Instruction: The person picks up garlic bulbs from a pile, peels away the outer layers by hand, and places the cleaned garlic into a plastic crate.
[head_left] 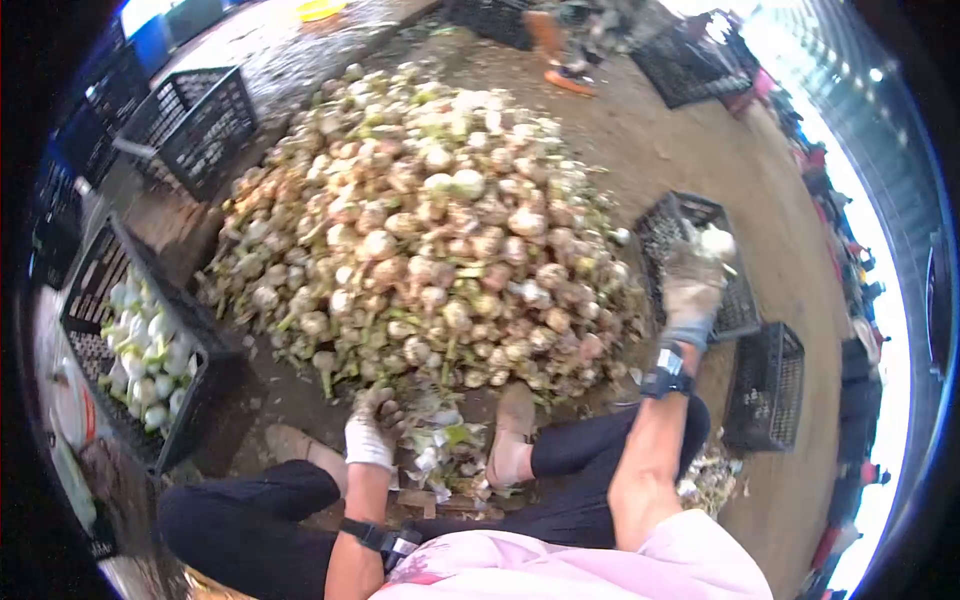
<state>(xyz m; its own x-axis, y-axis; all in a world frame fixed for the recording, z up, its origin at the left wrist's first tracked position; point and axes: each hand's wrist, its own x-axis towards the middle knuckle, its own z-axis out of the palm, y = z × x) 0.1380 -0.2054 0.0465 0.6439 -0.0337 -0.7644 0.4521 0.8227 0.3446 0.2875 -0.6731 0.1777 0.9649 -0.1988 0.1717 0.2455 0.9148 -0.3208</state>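
Note:
My left hand (372,425), in a whitish glove, is low between my feet at the near edge of a heap of pale onion-like bulbs (430,220) with green stems. Its fingers are curled, and whatever is in them cannot be made out. My right hand (692,285), also gloved and somewhat blurred, reaches over a black plastic crate (742,300) to the right of the heap. A clean white bulb (717,243) shows at its fingertips. Below my left hand, peeled skins and leaf scraps (440,450) lie on the ground between my shoes.
A tilted black crate (185,300) at left holds white trimmed bulbs (145,350). Another black crate (190,130) stands behind it, and a smaller one (765,390) lies near my right knee. A person's leg and orange shoe (570,80) appear beyond the heap.

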